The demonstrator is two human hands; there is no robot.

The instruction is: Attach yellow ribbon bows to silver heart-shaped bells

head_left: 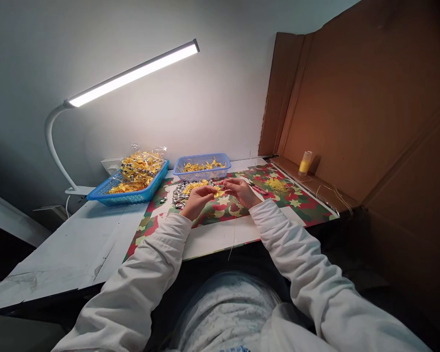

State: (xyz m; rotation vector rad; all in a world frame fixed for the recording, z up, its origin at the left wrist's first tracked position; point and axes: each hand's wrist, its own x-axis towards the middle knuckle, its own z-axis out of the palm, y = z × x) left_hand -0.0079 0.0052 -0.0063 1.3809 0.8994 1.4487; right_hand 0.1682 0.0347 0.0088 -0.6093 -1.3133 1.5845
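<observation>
My left hand (198, 200) is closed in a pinch over the patterned sheet, with a small yellow ribbon piece (217, 193) at its fingertips. Facing it, my right hand (242, 191) has its thumb and fingers drawn together; anything between them is too small to make out. A thin pale yellow string (233, 239) hangs down below the hands past the table's front edge. Just behind my left hand lie a pile of shiny silver bells (178, 195) and several loose yellow ribbon pieces (196, 186).
A blue basket (143, 195) heaped with yellow pieces and a bag stands left; a purple-blue basket (201, 173) stands behind. To the right are a red cutter (258, 189), yellow strings (277, 186), a thread spool (305, 163) and a cardboard wall (370, 98). A lamp (135, 73) hangs above.
</observation>
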